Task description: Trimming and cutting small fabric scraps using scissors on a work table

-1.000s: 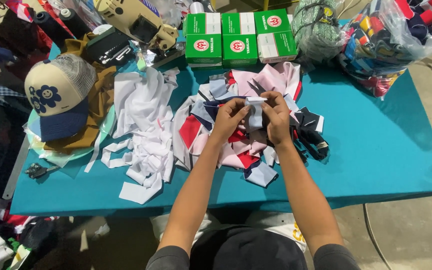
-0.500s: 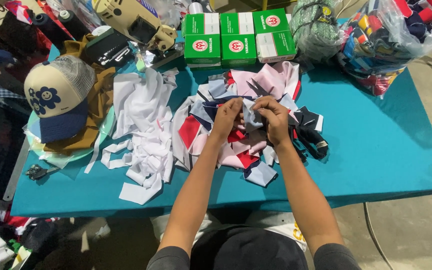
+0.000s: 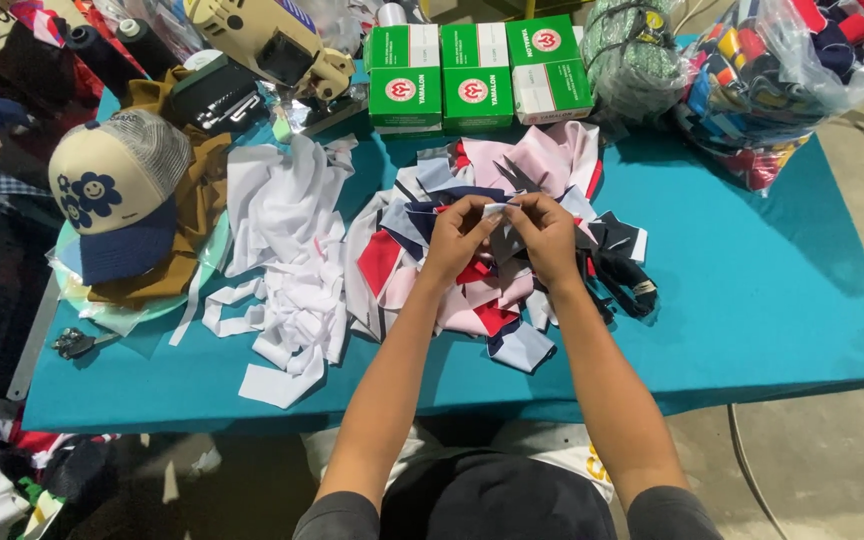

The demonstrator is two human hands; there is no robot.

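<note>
Left hand [image 3: 460, 235]: centre of frame, fingers pinched shut on the left end of a small white scrap [image 3: 495, 210].
Right hand [image 3: 548, 232]: just beside it, fingers pinching the scrap's right end.
Scrap: held between both hands, above the mixed pile [image 3: 482, 260] of pink, red, navy pieces.
White pile [image 3: 287, 250]: left of the hands.
Cap [image 3: 117, 190]: far left.
Green boxes [image 3: 477, 75]: top centre.
Bench [image 3: 752, 290]: teal.
</note>
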